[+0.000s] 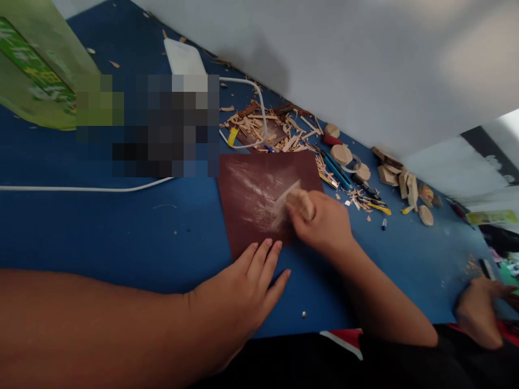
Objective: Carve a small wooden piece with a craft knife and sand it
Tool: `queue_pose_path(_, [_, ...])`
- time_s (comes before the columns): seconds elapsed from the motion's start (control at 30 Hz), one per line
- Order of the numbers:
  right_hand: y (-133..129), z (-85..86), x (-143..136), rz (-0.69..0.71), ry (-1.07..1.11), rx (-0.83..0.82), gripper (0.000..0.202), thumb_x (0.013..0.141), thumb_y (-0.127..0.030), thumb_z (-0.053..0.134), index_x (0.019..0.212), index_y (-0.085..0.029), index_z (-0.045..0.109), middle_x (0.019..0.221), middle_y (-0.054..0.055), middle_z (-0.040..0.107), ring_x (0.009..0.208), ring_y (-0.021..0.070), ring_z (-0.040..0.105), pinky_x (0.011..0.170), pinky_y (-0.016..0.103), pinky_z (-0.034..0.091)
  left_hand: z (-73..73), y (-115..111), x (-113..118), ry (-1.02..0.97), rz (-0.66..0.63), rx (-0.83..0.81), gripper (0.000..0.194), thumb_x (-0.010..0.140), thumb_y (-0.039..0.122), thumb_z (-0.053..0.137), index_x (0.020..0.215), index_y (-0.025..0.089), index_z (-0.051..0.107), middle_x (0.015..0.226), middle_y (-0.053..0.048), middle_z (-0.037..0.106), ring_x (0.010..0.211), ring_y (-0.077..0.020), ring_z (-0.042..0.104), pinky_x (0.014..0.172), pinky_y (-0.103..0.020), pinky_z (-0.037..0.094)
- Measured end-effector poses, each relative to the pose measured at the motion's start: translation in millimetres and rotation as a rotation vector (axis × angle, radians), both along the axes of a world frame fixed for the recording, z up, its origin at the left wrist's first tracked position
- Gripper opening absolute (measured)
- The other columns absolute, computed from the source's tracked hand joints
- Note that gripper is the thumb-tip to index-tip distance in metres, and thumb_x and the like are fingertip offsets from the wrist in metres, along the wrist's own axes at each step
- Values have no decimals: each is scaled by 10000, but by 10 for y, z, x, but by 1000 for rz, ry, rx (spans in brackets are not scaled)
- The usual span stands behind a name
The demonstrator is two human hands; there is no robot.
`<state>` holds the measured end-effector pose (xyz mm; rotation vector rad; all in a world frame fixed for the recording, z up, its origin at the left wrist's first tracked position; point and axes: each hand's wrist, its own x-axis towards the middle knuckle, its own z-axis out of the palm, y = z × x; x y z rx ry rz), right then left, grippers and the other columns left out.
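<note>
A dark red sheet of sandpaper [243, 200] lies on the blue table, its middle streaked with pale dust. My left hand [253, 283] rests flat at the sheet's lower edge, fingers stretched out and fingertips on it. Over the right part of the sheet, my right hand [324, 219] grips a small pale wooden piece [300, 203] between thumb and fingers. The piece is slightly blurred, and its underside is hidden.
Wood shavings [294, 140] and blue-handled tools [334, 167] lie behind the sheet. Round and angular wood pieces [409, 189] stand farther right. A white cable [81, 189] crosses the blue table [101, 232] at left, near a green bottle [44, 65]. Another person's arm [478, 313] is at far right.
</note>
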<state>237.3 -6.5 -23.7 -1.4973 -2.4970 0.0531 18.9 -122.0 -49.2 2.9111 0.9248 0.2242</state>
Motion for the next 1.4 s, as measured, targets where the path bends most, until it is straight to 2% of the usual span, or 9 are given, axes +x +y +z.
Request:
queue_pose_path(0.33, [-16, 2, -44, 137, 25, -112, 316, 1043, -484, 612, 870, -233, 696, 806, 38, 715, 750, 193, 656, 706, 315, 446, -42, -3, 14, 6, -6, 18, 1089, 747, 708, 772, 1610, 96, 510, 1628, -346, 525, 1498, -551, 526, 1230, -627, 363])
queue_pose_path(0.47, [-12, -7, -41, -16, 27, 3, 309, 1035, -471, 624, 862, -225, 692, 817, 49, 717, 735, 200, 652, 687, 322, 435, 1, 5, 11, 36, -12, -8, 1114, 751, 701, 784, 1640, 107, 471, 1685, -342, 451, 1538, -551, 478, 1248, -627, 347])
queue_pose_path(0.6, [-3, -23, -42, 185, 11, -79, 299, 1064, -474, 588, 929, -242, 718, 809, 33, 712, 756, 201, 657, 699, 318, 436, 47, 17, 9, 46, -5, -48, 1124, 724, 691, 817, 1627, 108, 490, 1654, -329, 505, 1523, -530, 505, 1257, -618, 343])
queue_pose_path(0.73, [27, -34, -41, -41, 27, 37, 343, 1034, -494, 626, 818, -230, 654, 806, 53, 707, 724, 202, 640, 668, 323, 416, 29, 23, 8, 49, -14, -57, 1197, 684, 707, 840, 1654, 125, 450, 1707, -327, 428, 1555, -553, 453, 1257, -639, 343])
queue_pose_path(0.87, [24, -35, -42, 159, 25, -100, 312, 1051, -484, 611, 875, -241, 693, 810, 29, 708, 751, 189, 646, 699, 313, 428, -1, 16, 9, 45, -23, -40, 1120, 733, 693, 799, 1634, 109, 478, 1659, -335, 495, 1524, -551, 496, 1258, -645, 338])
queue_pose_path(1.0, [34, -40, -29, -57, 28, 22, 336, 1037, -499, 631, 857, -219, 679, 829, 51, 708, 736, 196, 634, 673, 322, 406, -44, 0, 14, 35, -8, -21, 1127, 747, 688, 784, 1653, 111, 443, 1700, -340, 429, 1553, -556, 453, 1255, -645, 334])
queue_pose_path(1.13, [31, -40, -23, 196, -8, -116, 323, 1066, -503, 589, 935, -240, 721, 818, 34, 705, 762, 192, 640, 704, 315, 424, -81, -8, 15, -11, -12, -6, 1090, 753, 689, 780, 1616, 88, 493, 1636, -360, 506, 1502, -558, 513, 1243, -649, 334])
queue_pose_path(1.27, [76, -31, 5, -80, -1, 3, 344, 1047, -516, 600, 882, -226, 682, 869, 64, 721, 774, 213, 654, 690, 325, 425, -46, -5, 11, 10, -2, -22, 1104, 750, 661, 799, 1645, 110, 462, 1698, -347, 425, 1546, -559, 460, 1249, -639, 337])
queue_pose_path(1.4, [73, -34, 20, 134, 6, -152, 339, 1058, -522, 590, 905, -240, 703, 866, 57, 736, 806, 211, 672, 739, 318, 458, -3, -6, 12, 17, 0, -22, 1143, 702, 689, 835, 1627, 112, 493, 1663, -343, 483, 1529, -557, 484, 1250, -635, 343])
